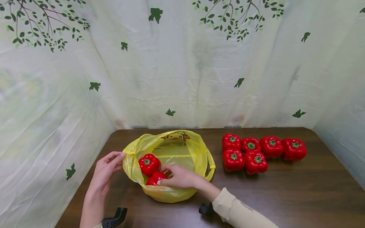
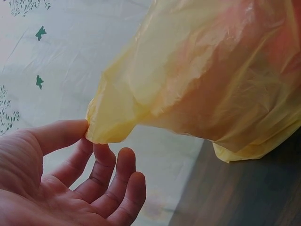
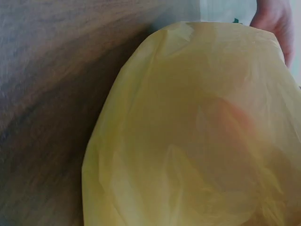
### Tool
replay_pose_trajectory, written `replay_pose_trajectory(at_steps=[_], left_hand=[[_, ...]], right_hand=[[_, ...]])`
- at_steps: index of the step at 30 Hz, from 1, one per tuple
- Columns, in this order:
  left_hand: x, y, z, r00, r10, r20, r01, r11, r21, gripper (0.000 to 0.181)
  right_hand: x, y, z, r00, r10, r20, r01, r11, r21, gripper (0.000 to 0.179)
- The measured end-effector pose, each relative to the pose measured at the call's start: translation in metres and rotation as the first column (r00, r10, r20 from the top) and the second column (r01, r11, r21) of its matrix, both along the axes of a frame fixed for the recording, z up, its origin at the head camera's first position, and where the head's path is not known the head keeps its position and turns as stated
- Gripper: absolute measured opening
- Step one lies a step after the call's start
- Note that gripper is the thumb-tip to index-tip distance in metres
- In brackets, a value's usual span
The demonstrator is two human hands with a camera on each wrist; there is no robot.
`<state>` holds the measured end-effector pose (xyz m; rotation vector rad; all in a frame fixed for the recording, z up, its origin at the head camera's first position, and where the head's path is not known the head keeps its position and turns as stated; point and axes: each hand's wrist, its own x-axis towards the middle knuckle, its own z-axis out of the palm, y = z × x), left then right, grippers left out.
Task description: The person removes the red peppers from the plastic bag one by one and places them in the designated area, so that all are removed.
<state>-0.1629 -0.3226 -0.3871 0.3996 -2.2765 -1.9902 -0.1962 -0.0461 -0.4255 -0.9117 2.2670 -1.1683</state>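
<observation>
A yellow plastic bag (image 1: 168,193) stands with its mouth spread on the table's left half. My left hand (image 1: 103,171) pinches its left rim between thumb and forefinger; the left wrist view shows the other fingers loosely bent below the bag edge (image 2: 110,122). Inside the bag my right hand (image 1: 181,177) holds a red bell pepper (image 1: 155,179) with thumb and fingers. Another red bell pepper (image 1: 149,164) with a green stem lies just behind it in the bag. From the right wrist, the bag wall (image 3: 188,117) hides the right hand and its pepper.
Several red bell peppers (image 1: 256,162) sit in two rows on the right part of the dark wooden table (image 1: 299,190). A pale curtain (image 1: 182,79) with leaf prints hangs behind and at the sides. A bag handle (image 1: 211,169) loops out at the right.
</observation>
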Motion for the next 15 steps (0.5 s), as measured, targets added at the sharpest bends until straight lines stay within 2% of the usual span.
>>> replay_pose_trajectory(at_steps=[8, 15], left_hand=[[-0.001, -0.001, -0.002, 1.000, -0.004, 0.000, 0.004, 1.000, 0.008, 0.021], [-0.002, 0.000, -0.003, 1.000, -0.003, 0.006, 0.003, 1.000, 0.001, 0.022]], right_hand=[[-0.007, -0.002, -0.010, 0.999, 0.019, 0.045, -0.019, 1.000, 0.000, 0.045], [-0.011, 0.000, -0.015, 0.982, 0.016, 0.189, -0.005, 0.998, -0.061, 0.040]])
